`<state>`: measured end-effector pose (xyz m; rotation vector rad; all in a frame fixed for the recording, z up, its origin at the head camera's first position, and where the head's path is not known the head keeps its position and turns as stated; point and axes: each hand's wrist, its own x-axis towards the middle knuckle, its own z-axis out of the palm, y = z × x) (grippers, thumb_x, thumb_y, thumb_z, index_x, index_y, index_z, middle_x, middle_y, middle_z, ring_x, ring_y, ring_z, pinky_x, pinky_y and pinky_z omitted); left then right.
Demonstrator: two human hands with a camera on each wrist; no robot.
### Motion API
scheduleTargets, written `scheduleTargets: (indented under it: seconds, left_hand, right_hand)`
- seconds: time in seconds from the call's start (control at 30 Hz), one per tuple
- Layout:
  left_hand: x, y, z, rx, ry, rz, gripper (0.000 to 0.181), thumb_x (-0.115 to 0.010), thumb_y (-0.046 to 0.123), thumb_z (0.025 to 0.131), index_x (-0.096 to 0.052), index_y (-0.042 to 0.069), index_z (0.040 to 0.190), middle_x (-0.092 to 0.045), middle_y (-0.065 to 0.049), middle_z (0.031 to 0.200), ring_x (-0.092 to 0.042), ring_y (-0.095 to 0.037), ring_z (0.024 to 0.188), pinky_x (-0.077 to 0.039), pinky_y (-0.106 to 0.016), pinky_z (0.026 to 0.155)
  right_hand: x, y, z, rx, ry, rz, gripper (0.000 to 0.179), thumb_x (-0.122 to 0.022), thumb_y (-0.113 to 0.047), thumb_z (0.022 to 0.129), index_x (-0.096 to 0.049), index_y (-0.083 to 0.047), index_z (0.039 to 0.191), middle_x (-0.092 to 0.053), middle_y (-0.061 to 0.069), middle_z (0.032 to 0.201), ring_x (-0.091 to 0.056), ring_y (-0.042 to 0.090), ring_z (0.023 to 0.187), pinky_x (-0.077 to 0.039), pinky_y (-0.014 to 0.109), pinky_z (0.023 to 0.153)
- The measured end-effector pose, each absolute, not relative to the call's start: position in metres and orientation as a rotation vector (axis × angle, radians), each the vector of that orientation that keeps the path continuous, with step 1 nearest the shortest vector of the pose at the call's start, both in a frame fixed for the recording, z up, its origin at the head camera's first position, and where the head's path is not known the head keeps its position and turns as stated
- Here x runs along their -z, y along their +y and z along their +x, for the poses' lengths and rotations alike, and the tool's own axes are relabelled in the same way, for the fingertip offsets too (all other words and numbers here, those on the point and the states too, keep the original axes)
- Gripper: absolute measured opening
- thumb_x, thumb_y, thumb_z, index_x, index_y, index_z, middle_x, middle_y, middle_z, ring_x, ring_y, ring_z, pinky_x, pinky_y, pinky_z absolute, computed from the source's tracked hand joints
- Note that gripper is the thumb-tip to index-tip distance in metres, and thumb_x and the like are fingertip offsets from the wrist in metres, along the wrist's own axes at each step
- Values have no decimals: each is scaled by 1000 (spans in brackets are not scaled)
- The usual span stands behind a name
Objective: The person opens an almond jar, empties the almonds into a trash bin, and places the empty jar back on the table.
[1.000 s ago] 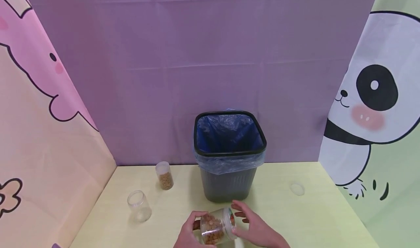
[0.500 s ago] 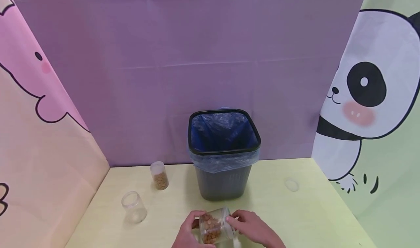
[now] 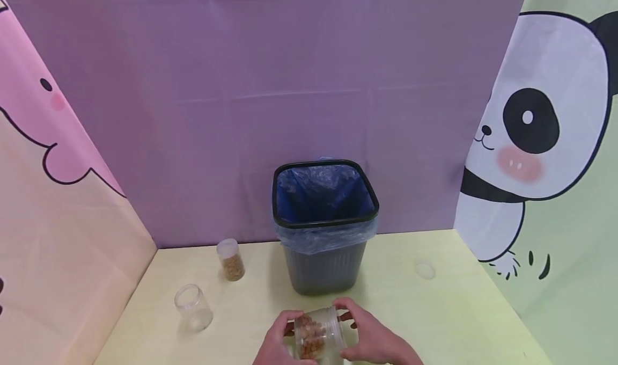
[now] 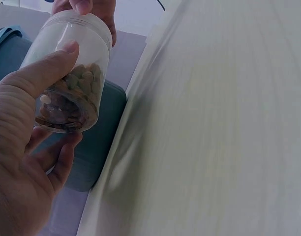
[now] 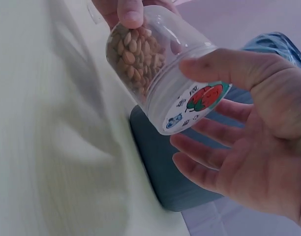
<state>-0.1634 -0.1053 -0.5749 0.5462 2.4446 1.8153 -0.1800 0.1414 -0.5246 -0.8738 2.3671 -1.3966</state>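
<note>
A clear jar (image 3: 311,333) with almonds inside lies tilted on its side in the air, close over the table. My left hand (image 3: 277,343) grips its body, thumb along the wall in the left wrist view. The right hand (image 3: 374,338) is at the jar's lid (image 5: 192,105), which carries a strawberry print. Its thumb rests against the lid's rim and the other fingers curve around the far side. Heaped brown almonds (image 5: 135,54) sit toward the jar's base.
Behind the hands stands a grey bin (image 3: 323,268) with a blue liner. To the left are an uncovered clear jar (image 3: 194,308) and a smaller jar of brown bits (image 3: 230,260). A thin clear disc (image 3: 425,270) lies at right on the pale table (image 3: 463,311).
The right hand's fingers closed over the lid, then spread wider around it again. The left hand keeps its grip on the jar. The head view has shifted slightly rightward.
</note>
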Motion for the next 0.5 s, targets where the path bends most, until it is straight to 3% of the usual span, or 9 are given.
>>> scheduleTargets:
  seconds: [0.1, 0.33, 0.5]
  left_hand:
    - [573, -106, -164, -1801, 2471, 535, 79, -82, 31, 58, -40, 19, 124, -54, 3, 108, -55, -15, 91, -45, -28, 72]
    - [570, -111, -164, -1919, 2281, 528, 76, -80, 13, 62, -38, 8, 125, -50, -10, 114, -54, -23, 94, -46, -30, 69]
    - [571, -110, -161, -1952, 2288, 578, 78, -81, 12, 61, -37, 5, 125, -51, -12, 113, -56, -23, 92, -47, -30, 69]
  right_hand:
    - [522, 139, -180, 1388, 2374, -839, 74, -76, -18, 66, -31, -26, 125, -39, -7, 122, -47, 18, 106, -40, 40, 79]
    - [520, 148, -183, 1409, 2340, -745, 78, -75, -23, 68, -27, -28, 130, -37, -2, 123, -47, 16, 102, -42, 39, 78]
    - [518, 160, -183, 1406, 2427, -752, 79, -74, -17, 68, -27, -29, 131, -36, 0, 126, -47, 17, 102, -44, 36, 76]
